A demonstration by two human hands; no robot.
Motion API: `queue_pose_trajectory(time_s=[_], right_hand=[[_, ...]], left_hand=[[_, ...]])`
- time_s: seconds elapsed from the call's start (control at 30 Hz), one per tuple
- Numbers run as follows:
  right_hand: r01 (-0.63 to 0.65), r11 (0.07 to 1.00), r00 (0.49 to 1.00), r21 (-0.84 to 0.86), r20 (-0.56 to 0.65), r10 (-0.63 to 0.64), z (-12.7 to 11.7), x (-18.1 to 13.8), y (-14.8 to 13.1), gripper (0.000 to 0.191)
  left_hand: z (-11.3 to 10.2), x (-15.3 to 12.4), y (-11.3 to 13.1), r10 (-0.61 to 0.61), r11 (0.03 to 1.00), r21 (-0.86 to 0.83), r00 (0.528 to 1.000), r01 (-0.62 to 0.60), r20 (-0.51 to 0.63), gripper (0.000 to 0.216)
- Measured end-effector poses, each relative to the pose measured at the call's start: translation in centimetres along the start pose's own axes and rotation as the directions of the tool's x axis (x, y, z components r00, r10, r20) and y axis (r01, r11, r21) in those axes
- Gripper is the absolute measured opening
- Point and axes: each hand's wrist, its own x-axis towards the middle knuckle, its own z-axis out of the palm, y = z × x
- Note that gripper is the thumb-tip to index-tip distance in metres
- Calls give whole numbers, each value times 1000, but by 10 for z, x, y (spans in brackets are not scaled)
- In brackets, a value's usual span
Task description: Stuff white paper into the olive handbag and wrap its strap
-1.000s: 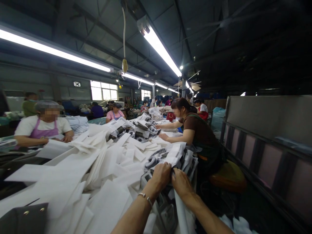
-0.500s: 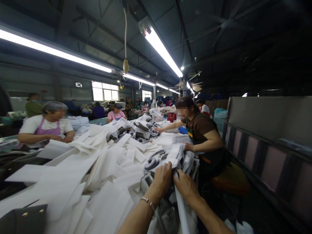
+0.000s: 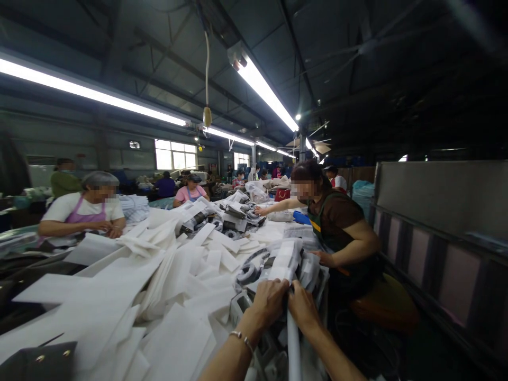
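Note:
Both my hands are close together over the near right side of the pile. My left hand (image 3: 270,301), with a bracelet on its wrist, has its fingers curled at the near end of a white-wrapped bundle (image 3: 286,258). Just to its right, my right hand (image 3: 302,306) is closed at the top of a long white wrapped strip (image 3: 293,346), which runs down toward me. My fingertips nearly meet, and what lies between them is partly hidden. Clear-wrapped dark rings (image 3: 249,271) and grey pieces (image 3: 240,306) lie left of the bundle.
White sheets (image 3: 178,286) cover much of the table. A dark piece with metal studs (image 3: 39,362) lies at front left. A co-worker (image 3: 341,222) leans over the pile at right, one hand near the bundle. Another co-worker (image 3: 85,211) works at left. A panelled partition (image 3: 432,243) stands right.
My hands have shifted slightly down in view and stay close together at the white wrapping. The right co-worker's near hand sits slightly farther right; the view has tilted a little.

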Motion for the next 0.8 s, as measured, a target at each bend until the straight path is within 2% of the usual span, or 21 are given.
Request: queue_pose_trajectory(time_s=[0.17,0.3,0.43,0.57,0.8], right_hand=[[-82,996,996,46,-37,84,-1,13,2,17],[-143,987,989,78,-31,145,-5,14,6,14],[-128,988,992,92,10,127,-4,-1,11,13],[-122,989,993,89,3,122,0,-10,10,10],[-119,990,993,74,-3,119,-6,6,4,12]], left_hand=[[4,-3,-2,21,1000,-20,1000,-22,-21,20],[5,-4,-3,-20,1000,-13,999,20,-25,24],[6,-3,-3,-63,998,-17,998,63,-23,23],[7,-2,-4,-46,999,-28,999,45,-21,20],[6,-5,-6,29,998,-47,999,-30,-20,19]])
